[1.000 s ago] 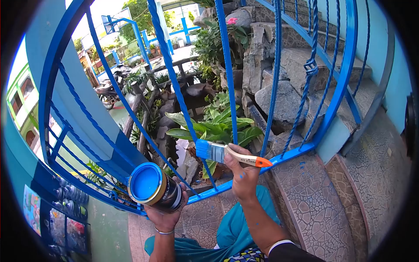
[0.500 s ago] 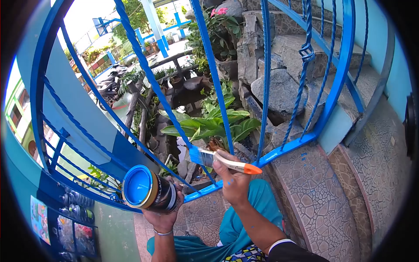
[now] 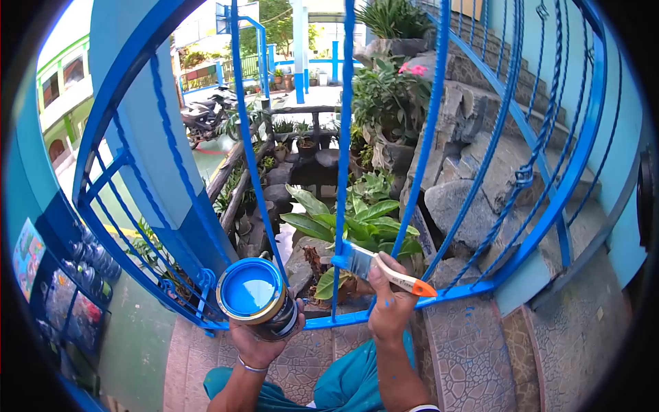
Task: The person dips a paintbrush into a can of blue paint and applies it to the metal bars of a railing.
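My left hand [image 3: 264, 347] is wrapped round an open can [image 3: 255, 299] of blue paint, tilted slightly towards me below the railing's centre. My right hand [image 3: 390, 302] grips the paintbrush [image 3: 384, 269] by its pale wooden handle, whose end is orange. The brush's blue-coated bristles touch a vertical bar [image 3: 341, 206] of the blue metal railing, a little above the bottom rail [image 3: 350, 318]. Blue specks of paint mark my right hand and forearm.
Stone-patterned steps [image 3: 470, 350] lie at the right, with a rocky planter and leafy plants [image 3: 364, 220] behind the bars. A motorcycle [image 3: 206, 113] stands further back. Bottles [image 3: 89, 271] fill a rack at the left.
The view has turned, so the railing looks more upright. The brush has gone from a lower spot on the bars to a vertical bar in the middle. Both hands keep their hold.
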`<state>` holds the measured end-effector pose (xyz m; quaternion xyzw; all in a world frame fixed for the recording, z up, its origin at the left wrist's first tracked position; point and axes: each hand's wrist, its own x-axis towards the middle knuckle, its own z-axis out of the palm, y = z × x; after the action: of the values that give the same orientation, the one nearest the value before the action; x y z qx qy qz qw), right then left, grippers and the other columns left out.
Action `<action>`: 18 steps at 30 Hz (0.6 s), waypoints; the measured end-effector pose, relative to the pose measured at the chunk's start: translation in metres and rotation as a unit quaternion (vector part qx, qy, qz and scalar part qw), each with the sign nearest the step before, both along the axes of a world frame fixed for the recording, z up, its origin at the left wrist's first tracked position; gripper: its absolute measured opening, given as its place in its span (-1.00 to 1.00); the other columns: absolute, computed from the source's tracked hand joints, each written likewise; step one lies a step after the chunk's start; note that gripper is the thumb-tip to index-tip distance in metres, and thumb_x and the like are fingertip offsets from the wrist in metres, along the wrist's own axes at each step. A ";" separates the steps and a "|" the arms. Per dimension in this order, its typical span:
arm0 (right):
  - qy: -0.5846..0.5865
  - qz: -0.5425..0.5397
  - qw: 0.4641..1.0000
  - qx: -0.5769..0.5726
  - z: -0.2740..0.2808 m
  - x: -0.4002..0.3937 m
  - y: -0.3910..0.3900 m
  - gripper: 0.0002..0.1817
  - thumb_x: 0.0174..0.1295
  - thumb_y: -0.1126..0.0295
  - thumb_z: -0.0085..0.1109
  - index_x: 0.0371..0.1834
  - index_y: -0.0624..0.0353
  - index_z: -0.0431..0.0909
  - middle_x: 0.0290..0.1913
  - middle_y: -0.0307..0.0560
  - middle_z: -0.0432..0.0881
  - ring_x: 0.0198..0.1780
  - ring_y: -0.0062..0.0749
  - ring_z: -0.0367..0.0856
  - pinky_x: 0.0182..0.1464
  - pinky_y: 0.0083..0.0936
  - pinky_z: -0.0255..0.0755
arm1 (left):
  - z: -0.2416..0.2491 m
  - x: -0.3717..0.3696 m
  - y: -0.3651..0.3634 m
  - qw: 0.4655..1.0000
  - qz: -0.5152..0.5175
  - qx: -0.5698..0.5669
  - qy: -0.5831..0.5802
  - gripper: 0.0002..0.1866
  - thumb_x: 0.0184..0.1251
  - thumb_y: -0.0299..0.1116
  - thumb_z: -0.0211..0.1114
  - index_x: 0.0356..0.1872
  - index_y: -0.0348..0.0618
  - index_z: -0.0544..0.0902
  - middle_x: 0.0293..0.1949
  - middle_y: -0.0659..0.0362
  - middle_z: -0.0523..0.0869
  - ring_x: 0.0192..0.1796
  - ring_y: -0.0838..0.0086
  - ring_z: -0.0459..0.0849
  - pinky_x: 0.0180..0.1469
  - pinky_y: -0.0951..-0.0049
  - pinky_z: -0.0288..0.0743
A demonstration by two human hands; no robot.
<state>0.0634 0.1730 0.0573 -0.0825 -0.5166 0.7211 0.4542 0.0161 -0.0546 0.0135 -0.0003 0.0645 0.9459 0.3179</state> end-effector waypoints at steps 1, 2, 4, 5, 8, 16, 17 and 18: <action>0.000 -0.004 1.000 0.018 0.013 -0.001 0.000 -0.55 0.48 0.42 0.50 0.32 0.46 0.67 0.18 0.03 0.79 0.14 -0.42 0.75 0.30 -0.47 0.60 | -0.003 -0.002 0.000 1.000 0.000 0.000 0.010 0.03 0.48 0.44 0.08 0.63 -0.31 0.37 0.50 -0.20 0.52 0.46 -0.16 0.49 0.50 -0.26 0.45; 0.010 -0.007 1.000 0.016 0.025 -0.004 0.000 -0.54 0.48 0.43 0.49 0.33 0.47 0.66 0.18 0.04 0.79 0.15 -0.41 0.75 0.31 -0.45 0.60 | -0.007 -0.004 -0.002 1.000 0.000 -0.001 0.018 0.02 0.48 0.44 0.08 0.63 -0.30 0.37 0.48 -0.20 0.54 0.46 -0.17 0.51 0.49 -0.27 0.45; 0.022 -0.024 0.999 0.028 0.047 -0.007 -0.002 -0.54 0.49 0.45 0.47 0.34 0.50 0.64 0.17 0.07 0.79 0.18 -0.37 0.75 0.35 -0.41 0.59 | -0.006 -0.003 -0.003 1.000 -0.001 0.008 0.005 -0.01 0.47 0.43 0.06 0.64 -0.21 0.38 0.45 -0.20 0.59 0.44 -0.21 0.56 0.47 -0.32 0.45; 0.042 -0.033 0.998 0.045 0.051 -0.009 0.000 -0.55 0.48 0.48 0.45 0.33 0.51 0.64 0.16 0.10 0.78 0.19 -0.33 0.74 0.37 -0.36 0.58 | -0.003 -0.003 -0.003 0.999 -0.011 0.038 -0.007 0.00 0.46 0.44 0.05 0.65 -0.20 0.38 0.46 -0.20 0.58 0.45 -0.22 0.55 0.47 -0.34 0.45; 0.092 -0.063 0.989 0.094 0.076 -0.010 0.001 -0.57 0.46 0.54 0.42 0.32 0.52 0.62 0.19 0.12 0.74 0.21 -0.28 0.72 0.40 -0.34 0.55 | -0.014 -0.007 -0.006 0.998 -0.027 0.054 0.002 -0.04 0.45 0.49 0.04 0.69 0.08 0.37 0.57 -0.10 0.53 0.50 -0.20 0.57 0.48 -0.45 0.40; 0.205 -0.168 0.699 0.663 0.146 0.005 0.035 -0.65 0.46 0.48 0.42 0.25 0.30 0.66 0.15 0.25 0.77 0.22 0.13 0.76 0.36 0.06 0.64 | -0.010 -0.008 -0.016 0.996 0.008 0.087 -0.004 -0.15 0.50 0.40 0.09 0.65 0.13 0.43 0.57 -0.07 0.55 0.50 -0.17 0.59 0.35 -0.47 0.52; 0.176 -0.179 0.646 0.721 0.156 0.007 0.024 -0.69 0.37 0.50 0.48 0.16 0.18 0.74 0.13 0.13 0.79 0.22 0.09 0.76 0.33 0.03 0.65 | -0.010 -0.008 -0.016 0.995 0.006 0.104 -0.006 -0.15 0.50 0.40 0.09 0.65 0.12 0.43 0.56 -0.07 0.56 0.50 -0.17 0.59 0.34 -0.45 0.53; 0.134 -0.197 0.575 0.783 0.164 0.010 0.023 -0.67 0.31 0.48 0.51 0.14 0.07 0.77 0.16 0.01 0.79 0.23 0.02 0.76 0.35 0.04 0.63 | -0.011 -0.008 -0.016 0.993 0.005 0.121 -0.010 -0.15 0.50 0.39 0.10 0.65 0.11 0.43 0.56 -0.07 0.56 0.49 -0.17 0.59 0.32 -0.44 0.55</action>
<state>0.0733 0.1955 0.2215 0.3029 -0.7845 -0.0686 0.5367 0.0083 -0.0708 0.0030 0.0285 -0.0536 0.9483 0.3115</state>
